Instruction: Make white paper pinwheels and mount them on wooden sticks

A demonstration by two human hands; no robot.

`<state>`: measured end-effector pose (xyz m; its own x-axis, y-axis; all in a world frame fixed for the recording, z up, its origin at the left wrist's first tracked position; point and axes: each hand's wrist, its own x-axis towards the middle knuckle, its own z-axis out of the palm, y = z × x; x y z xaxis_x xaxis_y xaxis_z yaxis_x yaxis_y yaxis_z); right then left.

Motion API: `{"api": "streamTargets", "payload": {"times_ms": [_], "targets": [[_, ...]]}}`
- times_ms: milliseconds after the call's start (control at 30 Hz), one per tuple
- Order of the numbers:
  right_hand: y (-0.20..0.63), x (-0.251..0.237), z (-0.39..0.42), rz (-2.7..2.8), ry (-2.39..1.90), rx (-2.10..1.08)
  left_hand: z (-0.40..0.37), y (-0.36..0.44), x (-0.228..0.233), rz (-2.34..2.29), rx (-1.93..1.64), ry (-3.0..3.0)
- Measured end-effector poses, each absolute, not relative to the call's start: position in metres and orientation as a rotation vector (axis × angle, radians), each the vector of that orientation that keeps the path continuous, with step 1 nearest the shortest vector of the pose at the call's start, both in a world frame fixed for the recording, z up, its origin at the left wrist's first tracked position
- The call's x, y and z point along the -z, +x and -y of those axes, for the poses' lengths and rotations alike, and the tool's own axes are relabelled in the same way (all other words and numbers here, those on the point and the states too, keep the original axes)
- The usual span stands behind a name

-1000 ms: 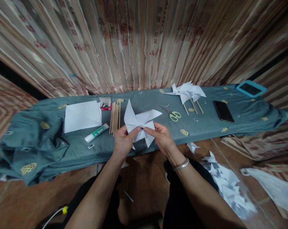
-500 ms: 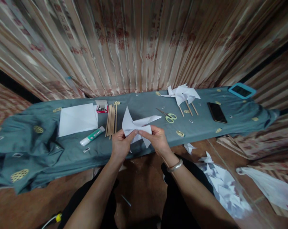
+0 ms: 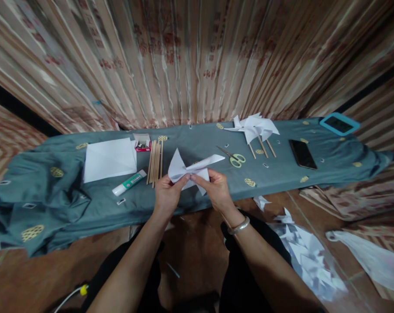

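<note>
A white paper pinwheel (image 3: 177, 166) with folded blades is held up over the front of the cloth-covered table. My left hand (image 3: 167, 193) grips its left side, thumb pressed near the centre. From the right, my right hand (image 3: 216, 189) pinches it with the thumb also at the middle; the two thumb tips nearly meet. Just left of my left hand lie several wooden sticks (image 3: 154, 161) and a green-and-white glue stick (image 3: 129, 182). Scissors (image 3: 236, 159) with pale green handles rest beyond my right hand. My fingers behind the paper are hidden.
White paper sheets (image 3: 109, 161) and a small red box of metal pins (image 3: 142, 142) lie at left. Finished pinwheels (image 3: 253, 126) on sticks, a phone (image 3: 302, 153) and a blue-framed device (image 3: 340, 124) lie at right. Paper scraps (image 3: 309, 256) and a plastic bag (image 3: 369, 252) are on the floor.
Both hands keep their pinch on the pinwheel, which has tilted slightly, its right blade rising a little. The table's things appear shifted right as the head view turns slightly.
</note>
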<state>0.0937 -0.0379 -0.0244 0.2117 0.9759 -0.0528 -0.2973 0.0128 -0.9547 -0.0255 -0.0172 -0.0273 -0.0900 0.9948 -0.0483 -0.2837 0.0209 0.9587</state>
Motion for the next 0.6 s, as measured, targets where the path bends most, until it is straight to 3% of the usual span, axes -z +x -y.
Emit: {"api": "streamTargets", "payload": {"times_ms": [600], "targets": [[0.0972,0.0265,0.0357,0.768,-1.169,-1.301,0.0186,-0.0303,0.0213,-1.111,-1.326,1.006]]}}
